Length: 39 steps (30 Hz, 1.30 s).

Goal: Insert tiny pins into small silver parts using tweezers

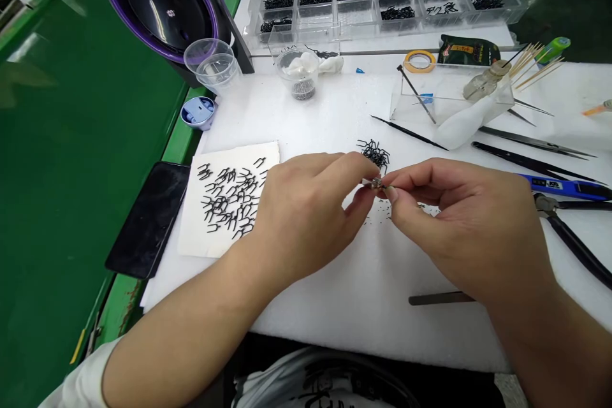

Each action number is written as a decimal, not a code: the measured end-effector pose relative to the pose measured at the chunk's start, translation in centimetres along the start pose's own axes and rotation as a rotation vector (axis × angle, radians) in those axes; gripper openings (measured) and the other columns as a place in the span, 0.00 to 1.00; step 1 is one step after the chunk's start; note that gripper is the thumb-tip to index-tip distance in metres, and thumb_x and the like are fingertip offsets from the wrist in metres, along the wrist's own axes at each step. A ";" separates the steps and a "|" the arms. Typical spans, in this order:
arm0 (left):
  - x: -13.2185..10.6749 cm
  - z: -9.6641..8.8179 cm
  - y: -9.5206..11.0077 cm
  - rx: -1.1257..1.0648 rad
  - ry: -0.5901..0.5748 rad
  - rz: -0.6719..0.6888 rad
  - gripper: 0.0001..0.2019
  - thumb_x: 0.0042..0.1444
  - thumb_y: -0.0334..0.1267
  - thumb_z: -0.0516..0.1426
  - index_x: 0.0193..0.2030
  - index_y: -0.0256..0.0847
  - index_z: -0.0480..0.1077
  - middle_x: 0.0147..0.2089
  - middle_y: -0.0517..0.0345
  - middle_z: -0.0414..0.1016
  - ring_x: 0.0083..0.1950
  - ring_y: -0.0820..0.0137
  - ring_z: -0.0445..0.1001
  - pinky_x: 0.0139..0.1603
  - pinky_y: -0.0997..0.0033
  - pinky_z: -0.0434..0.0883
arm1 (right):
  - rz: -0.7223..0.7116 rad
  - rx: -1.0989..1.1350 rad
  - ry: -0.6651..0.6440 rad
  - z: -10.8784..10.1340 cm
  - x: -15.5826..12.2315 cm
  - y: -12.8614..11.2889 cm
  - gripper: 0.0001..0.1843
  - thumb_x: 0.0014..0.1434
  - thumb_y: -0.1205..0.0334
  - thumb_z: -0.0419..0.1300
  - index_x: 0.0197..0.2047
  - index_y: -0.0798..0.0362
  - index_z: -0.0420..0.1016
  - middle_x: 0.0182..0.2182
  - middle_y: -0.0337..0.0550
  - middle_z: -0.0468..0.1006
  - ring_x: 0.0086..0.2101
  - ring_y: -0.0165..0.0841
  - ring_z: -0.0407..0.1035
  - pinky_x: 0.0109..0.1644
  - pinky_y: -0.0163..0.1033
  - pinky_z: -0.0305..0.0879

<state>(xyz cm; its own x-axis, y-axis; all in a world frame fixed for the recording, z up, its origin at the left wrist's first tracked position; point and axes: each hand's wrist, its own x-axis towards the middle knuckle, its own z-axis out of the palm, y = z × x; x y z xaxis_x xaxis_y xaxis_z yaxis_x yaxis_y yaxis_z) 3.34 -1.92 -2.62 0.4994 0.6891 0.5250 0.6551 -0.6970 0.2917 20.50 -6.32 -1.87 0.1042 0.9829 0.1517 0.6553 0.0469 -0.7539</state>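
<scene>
Both my hands meet over the white work surface. My left hand pinches a tiny shiny metal part between thumb and fingertips. From the other side, my right hand has thumb and forefinger closed at the same part; whether a second small piece is between them I cannot tell. Just beyond the fingertips lies a heap of small black bent wire pieces. Dark specks are scattered below the hands. Left of my left hand, many similar black forked pieces are spread on a white card.
A clear compartment box of black pieces stands at the back. Tweezers lie near my right wrist; pliers and a blue pen-like tool are at right. A phone, clear cup and purple-rimmed fan are at left.
</scene>
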 end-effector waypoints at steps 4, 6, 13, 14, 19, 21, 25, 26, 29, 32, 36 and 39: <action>0.0 -0.1 0.0 0.008 -0.004 0.010 0.03 0.55 0.31 0.62 0.37 0.39 0.75 0.31 0.68 0.77 0.31 0.74 0.76 0.30 0.69 0.68 | 0.004 -0.004 -0.006 0.0 0.1 0.0 0.06 0.53 0.65 0.64 0.34 0.46 0.81 0.28 0.24 0.79 0.26 0.20 0.72 0.31 0.24 0.66; -0.1 -0.1 0.0 0.009 -0.001 0.011 0.03 0.55 0.31 0.62 0.37 0.39 0.75 0.31 0.68 0.77 0.31 0.74 0.76 0.30 0.69 0.68 | 0.008 -0.009 -0.008 0.0 0.2 0.0 0.05 0.53 0.65 0.64 0.34 0.47 0.81 0.28 0.25 0.79 0.25 0.21 0.71 0.29 0.27 0.65; -0.2 -0.1 0.1 0.011 -0.018 0.003 0.02 0.56 0.32 0.62 0.37 0.41 0.74 0.31 0.67 0.78 0.32 0.75 0.76 0.30 0.70 0.69 | 0.007 -0.033 -0.034 0.0 0.2 -0.2 0.05 0.54 0.64 0.63 0.34 0.47 0.81 0.27 0.28 0.79 0.24 0.25 0.70 0.26 0.33 0.63; -0.2 -0.1 0.1 0.011 -0.018 0.004 0.02 0.56 0.32 0.62 0.37 0.41 0.74 0.31 0.67 0.78 0.32 0.75 0.75 0.30 0.69 0.69 | 0.007 -0.028 -0.035 0.0 0.2 -0.1 0.05 0.54 0.64 0.63 0.34 0.47 0.81 0.27 0.28 0.79 0.24 0.25 0.70 0.26 0.34 0.63; -0.1 -0.1 0.1 0.027 -0.017 0.008 0.02 0.56 0.32 0.62 0.37 0.40 0.75 0.31 0.67 0.77 0.31 0.74 0.75 0.29 0.68 0.68 | 0.005 -0.020 -0.034 0.0 0.2 0.0 0.05 0.54 0.64 0.63 0.35 0.46 0.81 0.28 0.27 0.79 0.24 0.24 0.70 0.28 0.34 0.64; -0.1 -0.1 0.1 0.028 -0.011 0.004 0.02 0.56 0.32 0.62 0.37 0.40 0.75 0.31 0.67 0.77 0.31 0.74 0.75 0.29 0.69 0.68 | 0.001 -0.026 -0.034 0.0 0.2 0.0 0.05 0.55 0.64 0.63 0.35 0.46 0.81 0.27 0.27 0.79 0.24 0.24 0.70 0.29 0.33 0.65; -0.1 0.1 0.1 0.013 -0.017 -0.005 0.02 0.56 0.32 0.62 0.37 0.40 0.75 0.31 0.68 0.78 0.32 0.74 0.76 0.30 0.70 0.68 | -0.004 -0.022 -0.033 0.1 0.2 0.1 0.04 0.54 0.64 0.64 0.33 0.46 0.81 0.27 0.27 0.79 0.24 0.25 0.70 0.32 0.33 0.67; -0.1 0.1 0.1 0.012 -0.017 -0.003 0.02 0.56 0.32 0.62 0.37 0.40 0.75 0.31 0.68 0.78 0.31 0.74 0.76 0.30 0.70 0.68 | -0.003 -0.016 -0.034 0.1 0.2 0.1 0.05 0.54 0.64 0.64 0.34 0.46 0.81 0.27 0.27 0.79 0.24 0.25 0.70 0.32 0.33 0.67; -0.1 0.1 0.1 0.012 -0.009 -0.002 0.02 0.55 0.32 0.62 0.37 0.40 0.75 0.31 0.67 0.78 0.31 0.74 0.76 0.30 0.71 0.68 | -0.004 -0.004 -0.037 0.1 0.2 0.1 0.06 0.54 0.65 0.63 0.35 0.46 0.81 0.27 0.28 0.79 0.24 0.25 0.70 0.32 0.34 0.67; -0.1 0.0 0.2 0.009 -0.015 -0.002 0.02 0.56 0.32 0.62 0.36 0.40 0.75 0.31 0.67 0.78 0.31 0.74 0.76 0.30 0.72 0.68 | -0.001 -0.019 -0.044 0.0 0.2 0.1 0.06 0.54 0.65 0.63 0.35 0.47 0.81 0.26 0.28 0.79 0.23 0.25 0.69 0.31 0.34 0.66; -0.1 -0.1 0.2 0.048 0.001 0.080 0.02 0.58 0.30 0.60 0.35 0.38 0.75 0.30 0.65 0.77 0.30 0.74 0.75 0.29 0.70 0.67 | -0.021 -0.046 -0.045 -0.1 0.2 0.1 0.05 0.55 0.65 0.63 0.33 0.47 0.80 0.25 0.27 0.78 0.22 0.24 0.68 0.34 0.33 0.68; -0.1 -0.2 0.2 0.079 0.005 0.153 0.04 0.61 0.29 0.58 0.36 0.37 0.75 0.32 0.62 0.78 0.32 0.73 0.76 0.33 0.70 0.69 | -0.060 -0.041 -0.043 0.0 0.3 0.3 0.05 0.55 0.66 0.63 0.33 0.48 0.79 0.27 0.28 0.78 0.26 0.25 0.72 0.37 0.33 0.69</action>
<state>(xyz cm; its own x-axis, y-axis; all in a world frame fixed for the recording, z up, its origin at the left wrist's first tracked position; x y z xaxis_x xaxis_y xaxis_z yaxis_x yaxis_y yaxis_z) 3.32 -2.11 -2.48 0.5938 0.5750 0.5628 0.6141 -0.7758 0.1448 20.71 -5.99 -2.09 0.0325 0.9853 0.1678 0.6898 0.0994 -0.7171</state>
